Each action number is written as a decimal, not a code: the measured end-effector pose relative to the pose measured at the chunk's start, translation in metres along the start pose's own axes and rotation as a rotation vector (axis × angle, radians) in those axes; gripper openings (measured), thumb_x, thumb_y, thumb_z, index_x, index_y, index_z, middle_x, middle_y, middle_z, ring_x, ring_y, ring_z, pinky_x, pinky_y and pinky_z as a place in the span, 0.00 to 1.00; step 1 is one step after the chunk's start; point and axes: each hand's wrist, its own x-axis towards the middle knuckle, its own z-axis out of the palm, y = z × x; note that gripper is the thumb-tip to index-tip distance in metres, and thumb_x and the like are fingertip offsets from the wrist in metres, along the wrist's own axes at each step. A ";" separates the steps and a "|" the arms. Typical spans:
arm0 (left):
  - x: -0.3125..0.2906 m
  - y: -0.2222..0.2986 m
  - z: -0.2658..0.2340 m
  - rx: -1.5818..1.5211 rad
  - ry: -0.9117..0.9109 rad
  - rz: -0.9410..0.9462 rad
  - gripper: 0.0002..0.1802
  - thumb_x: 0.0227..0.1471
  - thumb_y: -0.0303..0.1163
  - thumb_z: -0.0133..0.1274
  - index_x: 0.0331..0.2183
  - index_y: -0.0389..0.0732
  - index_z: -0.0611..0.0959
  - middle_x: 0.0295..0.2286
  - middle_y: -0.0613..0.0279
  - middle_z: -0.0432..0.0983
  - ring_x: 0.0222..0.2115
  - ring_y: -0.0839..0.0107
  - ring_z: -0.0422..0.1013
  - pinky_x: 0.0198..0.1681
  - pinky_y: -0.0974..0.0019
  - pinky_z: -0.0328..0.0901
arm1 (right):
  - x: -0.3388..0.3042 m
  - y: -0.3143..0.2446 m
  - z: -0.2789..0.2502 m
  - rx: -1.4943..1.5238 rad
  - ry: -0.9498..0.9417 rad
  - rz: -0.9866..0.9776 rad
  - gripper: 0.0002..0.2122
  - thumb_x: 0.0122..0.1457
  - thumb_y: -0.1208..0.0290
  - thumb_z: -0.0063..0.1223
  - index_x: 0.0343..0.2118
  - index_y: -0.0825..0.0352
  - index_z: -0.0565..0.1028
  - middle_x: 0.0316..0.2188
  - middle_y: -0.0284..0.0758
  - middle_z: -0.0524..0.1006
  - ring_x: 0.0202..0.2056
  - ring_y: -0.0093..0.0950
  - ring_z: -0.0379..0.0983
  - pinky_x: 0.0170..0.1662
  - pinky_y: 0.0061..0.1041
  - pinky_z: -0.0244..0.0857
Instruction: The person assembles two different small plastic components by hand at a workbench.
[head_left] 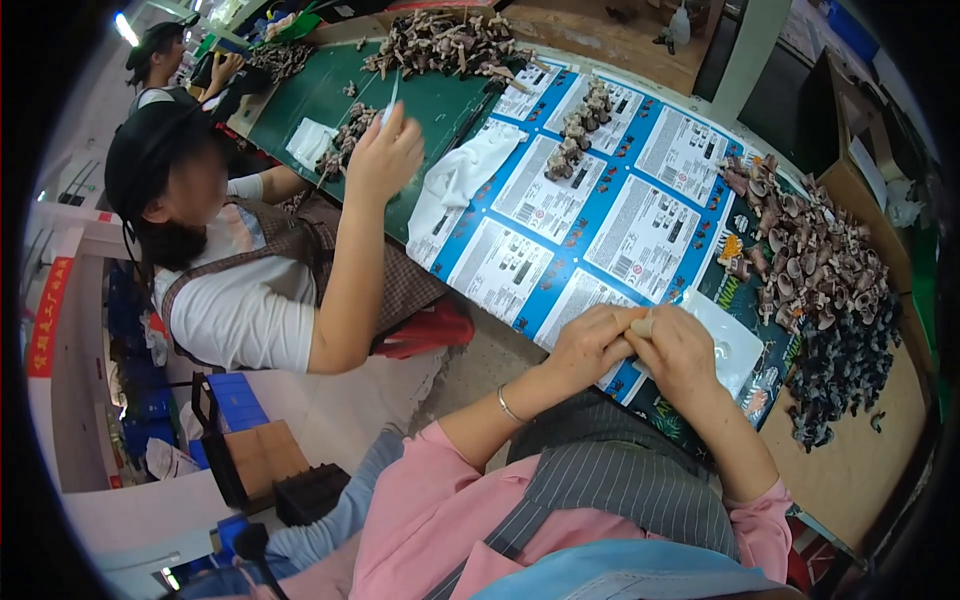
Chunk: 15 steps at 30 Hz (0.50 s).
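My left hand (588, 350) and my right hand (680, 352) meet over the table's near edge, fingers pinched together. Something small may sit between the fingertips, but they hide it. Beige covers, like finger cots, show on some fingertips. Partly behind my right hand lies a white plastic tray (735, 345) with rounded hollows. Further right spreads a large pile of brown and pinkish plastic figure parts (815, 250), with a few orange pieces (732, 246) at its left edge. Dark grey-blue small parts (845, 360) are heaped on its near side.
Blue-and-white printed sheets (640, 230) cover the table. A row of small brown figures (578, 130) stands on them. A white cloth (465, 175) lies left. Another brown heap (450, 42) is at the back. A co-worker (270, 250) sits at left, one hand raised with a thin white strip.
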 end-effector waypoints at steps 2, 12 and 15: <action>0.000 -0.001 0.003 -0.023 -0.008 -0.016 0.20 0.43 0.25 0.61 0.43 0.36 0.79 0.33 0.54 0.77 0.33 0.58 0.74 0.36 0.62 0.68 | -0.002 0.000 0.000 -0.008 0.003 0.007 0.07 0.49 0.75 0.59 0.27 0.62 0.71 0.23 0.34 0.69 0.26 0.33 0.70 0.28 0.31 0.62; 0.005 0.008 -0.004 -0.059 0.020 -0.158 0.22 0.45 0.22 0.60 0.46 0.36 0.78 0.31 0.56 0.74 0.31 0.65 0.72 0.34 0.67 0.67 | -0.012 -0.002 -0.026 -0.086 0.063 0.084 0.07 0.49 0.70 0.60 0.30 0.60 0.74 0.25 0.31 0.71 0.28 0.30 0.71 0.30 0.28 0.58; 0.013 -0.018 -0.021 -0.003 0.183 -0.247 0.29 0.44 0.27 0.64 0.50 0.37 0.76 0.31 0.63 0.76 0.29 0.77 0.70 0.31 0.74 0.66 | -0.045 0.000 -0.063 -0.158 0.157 0.188 0.09 0.48 0.74 0.62 0.34 0.62 0.77 0.27 0.33 0.73 0.29 0.31 0.71 0.31 0.29 0.59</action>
